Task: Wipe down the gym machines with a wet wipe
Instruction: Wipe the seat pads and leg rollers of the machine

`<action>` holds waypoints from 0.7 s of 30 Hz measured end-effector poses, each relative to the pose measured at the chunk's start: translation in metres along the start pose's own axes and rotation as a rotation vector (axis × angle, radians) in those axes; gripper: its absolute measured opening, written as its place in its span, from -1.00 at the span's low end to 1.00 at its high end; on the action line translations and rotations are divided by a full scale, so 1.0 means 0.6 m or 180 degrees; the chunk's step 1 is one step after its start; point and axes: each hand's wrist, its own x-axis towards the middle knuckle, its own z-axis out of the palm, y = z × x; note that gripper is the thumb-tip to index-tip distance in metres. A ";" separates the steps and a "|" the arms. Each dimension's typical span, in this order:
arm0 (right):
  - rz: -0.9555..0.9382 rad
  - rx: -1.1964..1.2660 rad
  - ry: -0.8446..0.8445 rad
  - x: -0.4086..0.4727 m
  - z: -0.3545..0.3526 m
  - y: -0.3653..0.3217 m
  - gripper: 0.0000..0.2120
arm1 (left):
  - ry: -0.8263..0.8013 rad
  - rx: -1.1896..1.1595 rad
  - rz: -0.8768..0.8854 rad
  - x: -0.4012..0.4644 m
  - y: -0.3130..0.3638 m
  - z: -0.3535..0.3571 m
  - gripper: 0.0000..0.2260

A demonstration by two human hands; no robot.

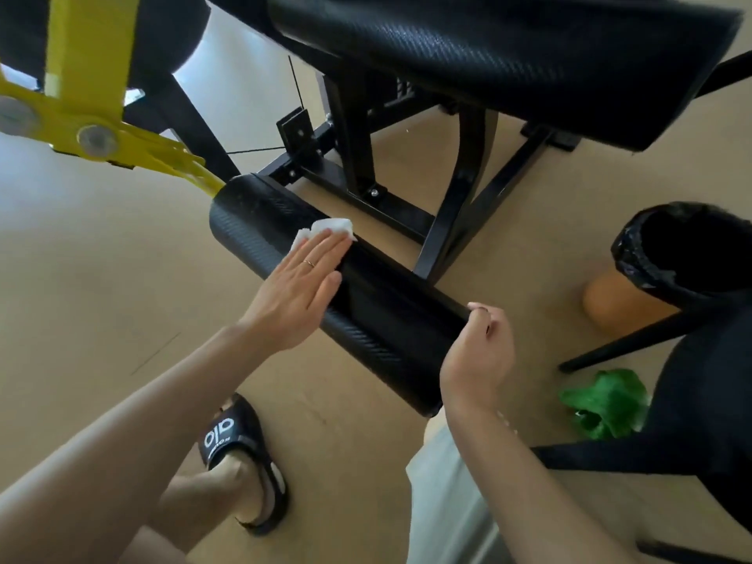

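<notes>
We look down on a tan floor (101,278) that fills most of the view. Above it stands the gym machine, with its black steel frame (443,221) and a wide black padded seat (508,63) near the top. A yellow lever arm (97,111) comes in from the upper left and meets the end of a long black roller pad (366,303), which runs diagonally across the middle. At the right stands a bin lined with a black bag (687,254), and just below it a crumpled green bag (606,400) lies on the floor beside other black machine parts.

Our left hand (301,291) lies flat on the roller pad, fingers straight and together, pressing a white wet wipe (325,230) against the pad's upper surface; the wipe shows past the fingertips. A thin ring (310,263) sits on one finger. Our right hand (480,352) curls around the near end of the roller pad and grips it, thumb over the top edge. Lower down, our left foot in a black slide sandal (240,445) rests on the floor, and pale grey shorts (443,494) show under the right forearm.
</notes>
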 end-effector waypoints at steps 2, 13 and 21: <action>0.0015 0.0054 0.0075 0.000 0.000 0.000 -0.79 | 0.0037 0.0211 0.0130 0.020 -0.032 -0.009 -0.51; 0.0008 0.0150 0.0362 -0.002 0.005 0.009 -0.72 | 0.0640 0.0112 -0.1056 0.110 -0.187 -0.052 -0.51; 0.0090 0.0219 0.0359 0.000 0.005 0.009 -0.75 | -0.0031 0.0278 0.0375 0.079 -0.072 -0.032 -0.49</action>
